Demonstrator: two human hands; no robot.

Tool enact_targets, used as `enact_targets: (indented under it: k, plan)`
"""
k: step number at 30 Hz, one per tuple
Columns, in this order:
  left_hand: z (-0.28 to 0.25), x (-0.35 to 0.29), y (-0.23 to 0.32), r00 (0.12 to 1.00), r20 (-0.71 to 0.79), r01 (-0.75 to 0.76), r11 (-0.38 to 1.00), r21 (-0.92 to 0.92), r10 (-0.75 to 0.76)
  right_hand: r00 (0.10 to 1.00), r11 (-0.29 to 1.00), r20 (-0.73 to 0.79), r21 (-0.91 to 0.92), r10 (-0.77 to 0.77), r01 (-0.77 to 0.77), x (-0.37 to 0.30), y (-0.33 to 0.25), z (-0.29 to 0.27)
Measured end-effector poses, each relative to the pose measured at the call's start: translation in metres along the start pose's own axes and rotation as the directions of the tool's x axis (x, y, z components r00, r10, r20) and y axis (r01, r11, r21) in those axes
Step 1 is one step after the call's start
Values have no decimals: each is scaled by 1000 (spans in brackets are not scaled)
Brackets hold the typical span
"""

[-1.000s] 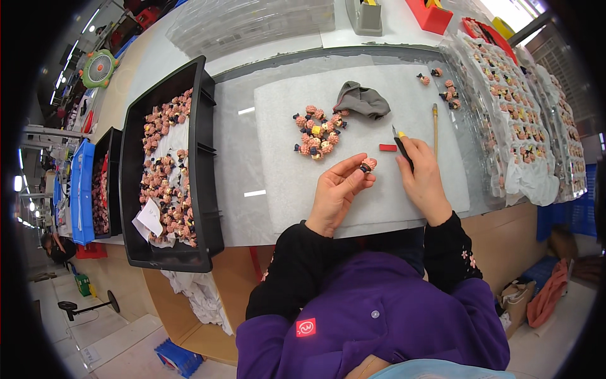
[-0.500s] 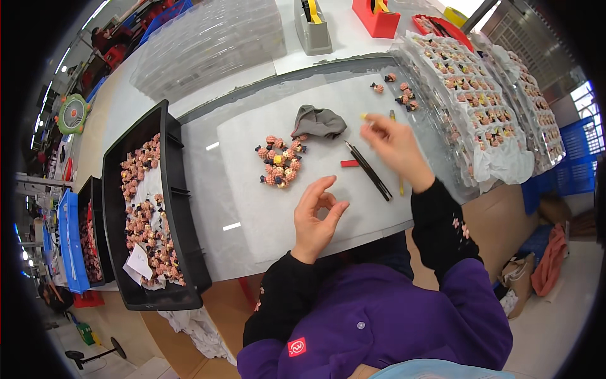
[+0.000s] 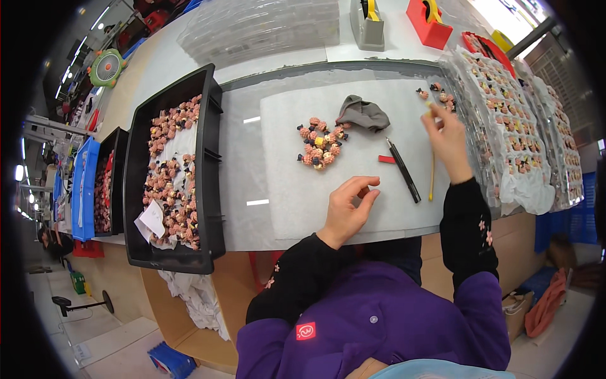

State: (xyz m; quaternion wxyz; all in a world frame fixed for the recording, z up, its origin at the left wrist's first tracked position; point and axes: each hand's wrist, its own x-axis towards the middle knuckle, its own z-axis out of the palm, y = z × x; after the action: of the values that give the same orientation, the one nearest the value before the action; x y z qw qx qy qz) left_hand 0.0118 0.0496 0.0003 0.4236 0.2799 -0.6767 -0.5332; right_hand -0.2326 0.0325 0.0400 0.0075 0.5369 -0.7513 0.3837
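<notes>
My left hand (image 3: 348,207) hovers over the near part of the white sheet (image 3: 290,215), its thumb and forefinger apart with nothing between them. At the right side of the sheet, my right hand (image 3: 449,140) pinches a small yellow piece (image 3: 429,105), too small to name further. Just beyond those fingertips lie several pink figurines (image 3: 447,98). A cluster of small pink and dark blue figurines (image 3: 319,144) rests mid-sheet, beside a crumpled grey cloth (image 3: 365,115). Between my hands are a black pen-like tool (image 3: 404,170), a red piece (image 3: 386,159) and a thin yellow stick (image 3: 432,183).
A black crate (image 3: 211,183) of figurines stands at the left, with a blue bin (image 3: 85,189) past it. Filled clear trays (image 3: 511,120) line the right side. Stacked clear trays (image 3: 259,35), a grey tape dispenser (image 3: 368,31) and a red one (image 3: 428,25) stand at the back.
The whole view has shifted, putting the table items further right. My right hand, still pinching the yellow piece, has moved right across the sheet to near the figurines at its far right.
</notes>
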Motion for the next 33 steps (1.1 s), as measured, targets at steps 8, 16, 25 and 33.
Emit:
enact_targets:
  k: [8, 16, 25, 33]
  plan:
    - [-35, 46, 6, 936, -169, -47, 584, 810, 309, 937, 888, 233, 438, -262, 139, -91, -72, 4]
    - [-52, 58, -5, 947, -289, 190, 483, 855, 140, 928, 839, 287, 542, -239, 48, -115, -78, 11]
    - [-57, 56, -13, 948, -263, 133, 526, 840, 179, 939, 830, 279, 557, -201, 12, -113, -77, 9]
    - [-24, 42, 19, 945, -249, -158, 964, 213, 210, 972, 815, 210, 579, -108, -35, -106, -73, 5]
